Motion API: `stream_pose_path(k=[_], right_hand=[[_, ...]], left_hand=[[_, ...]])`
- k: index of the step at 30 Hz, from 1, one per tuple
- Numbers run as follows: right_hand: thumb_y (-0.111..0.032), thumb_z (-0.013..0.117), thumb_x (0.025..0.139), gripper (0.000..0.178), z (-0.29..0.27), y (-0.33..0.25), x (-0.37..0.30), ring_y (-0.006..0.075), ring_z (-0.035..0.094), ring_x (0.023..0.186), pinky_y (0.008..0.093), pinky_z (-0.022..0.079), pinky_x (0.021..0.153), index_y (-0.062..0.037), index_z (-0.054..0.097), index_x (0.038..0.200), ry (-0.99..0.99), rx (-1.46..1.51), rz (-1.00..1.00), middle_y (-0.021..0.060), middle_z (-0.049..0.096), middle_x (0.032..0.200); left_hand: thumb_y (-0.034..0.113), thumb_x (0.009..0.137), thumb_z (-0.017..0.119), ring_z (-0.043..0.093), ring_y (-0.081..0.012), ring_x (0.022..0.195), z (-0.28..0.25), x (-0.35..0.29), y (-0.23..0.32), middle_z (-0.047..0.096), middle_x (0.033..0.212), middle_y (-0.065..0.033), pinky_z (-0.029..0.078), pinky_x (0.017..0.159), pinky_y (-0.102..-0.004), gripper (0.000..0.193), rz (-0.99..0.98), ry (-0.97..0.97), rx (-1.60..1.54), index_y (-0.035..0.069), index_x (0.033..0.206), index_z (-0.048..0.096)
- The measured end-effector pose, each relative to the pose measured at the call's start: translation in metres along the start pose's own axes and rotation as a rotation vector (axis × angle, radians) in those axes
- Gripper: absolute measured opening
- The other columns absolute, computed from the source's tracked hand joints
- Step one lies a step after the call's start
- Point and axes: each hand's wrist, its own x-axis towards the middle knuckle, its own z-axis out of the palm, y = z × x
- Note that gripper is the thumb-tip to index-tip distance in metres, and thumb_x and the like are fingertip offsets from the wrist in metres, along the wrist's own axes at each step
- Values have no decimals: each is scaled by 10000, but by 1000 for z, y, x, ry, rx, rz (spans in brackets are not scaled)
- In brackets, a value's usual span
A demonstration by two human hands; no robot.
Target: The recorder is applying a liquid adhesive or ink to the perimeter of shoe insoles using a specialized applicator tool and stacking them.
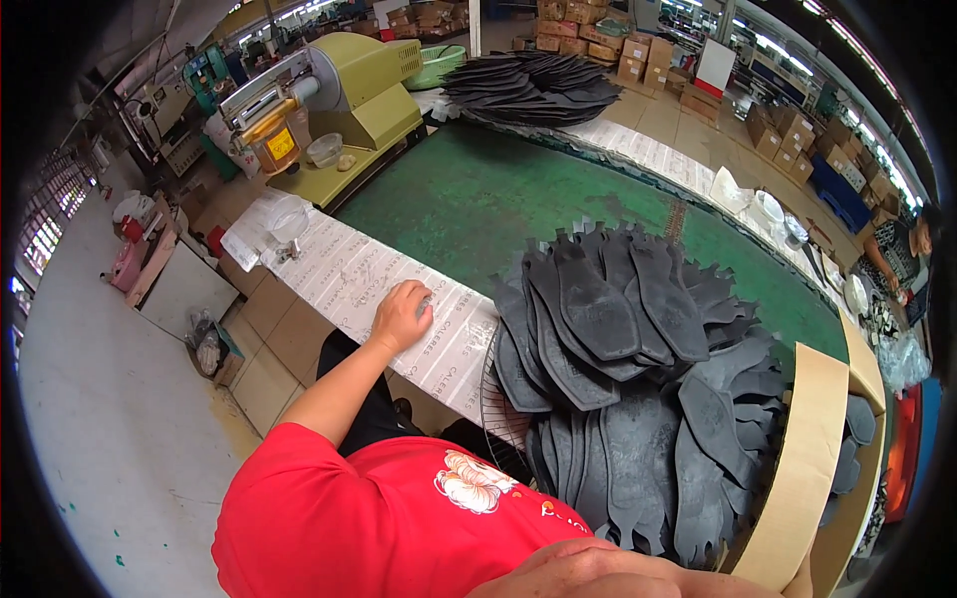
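Observation:
My left hand (402, 316) rests on the paper-covered ledge (349, 274), its fingers curled round a small greyish thing (425, 307) that I cannot make out. Across the bottom edge my right forearm (608, 573) stretches toward the cardboard box (812, 448). Of that hand only a sliver (800, 578) shows against the box, with the fingers hidden. Between my arms lies a big heap of black insole-shaped pieces (598, 304) with notched ends, partly on a wire rack (490, 399). More black pieces (847, 448) sit inside the box.
Beyond the ledge stretches a green belt (478, 189), with a yellow-green machine (364, 85) at its left. A fanned pile of black pieces (533, 88) lies at the far end. Small bowls (768, 206) line the far ledge. Another person (897, 254) is at the right.

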Motion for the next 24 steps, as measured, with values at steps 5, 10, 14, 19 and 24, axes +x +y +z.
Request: stream_pose_path(k=[5,10,14,19,24], right_hand=[[-306,696,832,715,4,17,-4,350,557,1146,400,422,998,43,412,1388,26,-31,24,205,601,1231],[-303,701,830,721,3,23,-6,351,555,1149,400,421,1000,42,407,1391,61,-65,30,204,599,1235],[-300,704,829,725,-4,17,-5,351,553,1151,400,420,1001,41,404,1394,98,-105,18,204,597,1238],[-296,709,826,731,-12,35,-11,352,551,1154,400,419,1003,40,399,1397,139,-163,43,204,595,1242],[-292,713,824,737,-15,55,-22,353,550,1158,400,418,1005,39,395,1401,182,-195,74,204,593,1246]], left_hand=[[127,755,650,586,-304,990,0,-1,-1,608,1043,-105,496,849,-404,212,14,9,12,46,951,644],[132,756,649,586,-307,989,-2,-2,-1,607,1041,-106,496,848,-402,215,-8,4,9,47,954,642],[131,755,649,586,-308,989,1,-1,-1,606,1039,-108,496,847,-400,213,-18,1,-13,47,950,640],[134,759,646,590,-305,981,-1,-1,-1,606,1035,-106,496,841,-398,207,-2,15,-5,50,948,640],[136,763,645,592,-304,976,-2,-2,-1,604,1032,-106,495,843,-399,203,-4,17,-10,51,947,641]])
